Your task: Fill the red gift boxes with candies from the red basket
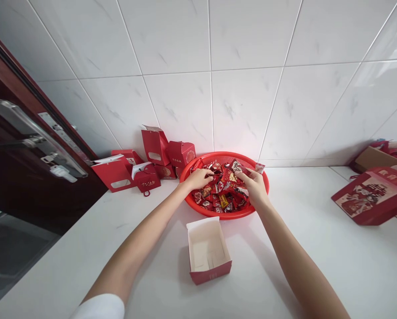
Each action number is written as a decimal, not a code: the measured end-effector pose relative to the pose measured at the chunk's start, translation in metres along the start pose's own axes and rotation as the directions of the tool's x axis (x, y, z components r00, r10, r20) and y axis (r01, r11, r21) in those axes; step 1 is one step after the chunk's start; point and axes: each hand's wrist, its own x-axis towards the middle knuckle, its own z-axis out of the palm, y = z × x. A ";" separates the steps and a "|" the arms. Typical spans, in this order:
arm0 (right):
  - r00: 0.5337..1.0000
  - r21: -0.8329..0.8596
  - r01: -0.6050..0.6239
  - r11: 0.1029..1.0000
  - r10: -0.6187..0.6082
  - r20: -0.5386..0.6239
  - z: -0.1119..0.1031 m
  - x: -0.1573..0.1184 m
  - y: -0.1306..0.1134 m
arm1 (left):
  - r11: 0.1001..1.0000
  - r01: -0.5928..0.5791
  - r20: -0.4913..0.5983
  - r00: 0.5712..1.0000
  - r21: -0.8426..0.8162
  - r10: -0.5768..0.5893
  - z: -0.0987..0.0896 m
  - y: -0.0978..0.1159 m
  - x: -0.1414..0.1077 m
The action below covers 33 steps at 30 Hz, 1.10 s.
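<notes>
A red plastic basket (230, 215) full of wrapped candies (223, 201) stands against the tiled wall. My left hand (199, 178) reaches over its left side, with fingers curled together among the candies; what they hold, if anything, is hidden. Over the right side, my right hand (255, 186) pinches a wrapped candy (238, 167) with dark lettering on a pale patch between thumb and fingers. In front of the basket, between my forearms, sits an open red box (210, 275) with a white inside; no candy shows in it.
Several red gift boxes (155, 144) stand to the left of the basket by the wall. At the right lie a printed red box (367, 197) and a cardboard carton (373, 157) with red items. A dark red door (15, 155) with a metal handle borders the white counter's left side.
</notes>
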 end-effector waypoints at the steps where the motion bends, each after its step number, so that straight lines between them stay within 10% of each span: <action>1: 1.000 0.006 -0.005 1.000 0.005 0.002 0.000 0.000 0.000 | 0.999 -0.010 -0.015 1.000 -0.031 0.010 0.000 0.001 -0.001; 20: 0.998 -0.020 -0.055 0.998 0.054 -0.042 0.000 0.000 -0.004 | 0.836 -0.038 -0.126 0.991 -0.547 -0.038 -0.003 -0.005 -0.003; 33: 0.994 -0.006 -0.085 0.996 0.086 0.065 0.002 0.000 -0.002 | 0.735 -0.343 -0.349 0.924 -0.585 0.154 0.002 0.021 -0.024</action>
